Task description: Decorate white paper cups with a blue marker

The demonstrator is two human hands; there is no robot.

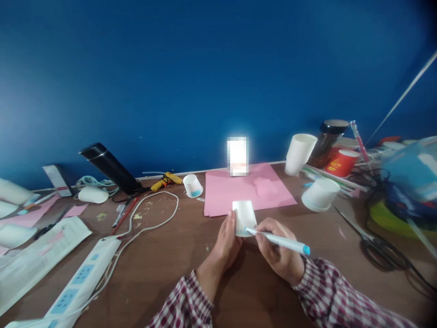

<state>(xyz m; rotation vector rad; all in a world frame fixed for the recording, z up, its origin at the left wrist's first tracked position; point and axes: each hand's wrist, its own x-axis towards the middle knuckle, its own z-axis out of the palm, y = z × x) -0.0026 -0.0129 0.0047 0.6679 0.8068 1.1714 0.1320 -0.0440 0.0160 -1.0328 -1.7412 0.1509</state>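
Observation:
My left hand (228, 243) holds a small white paper cup (244, 214) by its left side, low over the brown table. A zigzag of light blue marks runs along the cup's lower edge. In my right hand (280, 250) is a white marker (285, 241) with a blue end, and its tip touches the cup at the blue marks. Pink paper sheets (221, 196) lie just beyond the cup. Another small cup with a blue patch (193, 186) stands left of the sheets.
Scissors (378, 250), a white cup (320, 194), stacked cups (299, 155) and a red cup (342, 163) are at right. At left are a power strip (82, 275) with a looping cable, a black bottle (111, 167) and a yellow glue gun (166, 181). A blue wall (191, 82) stands behind.

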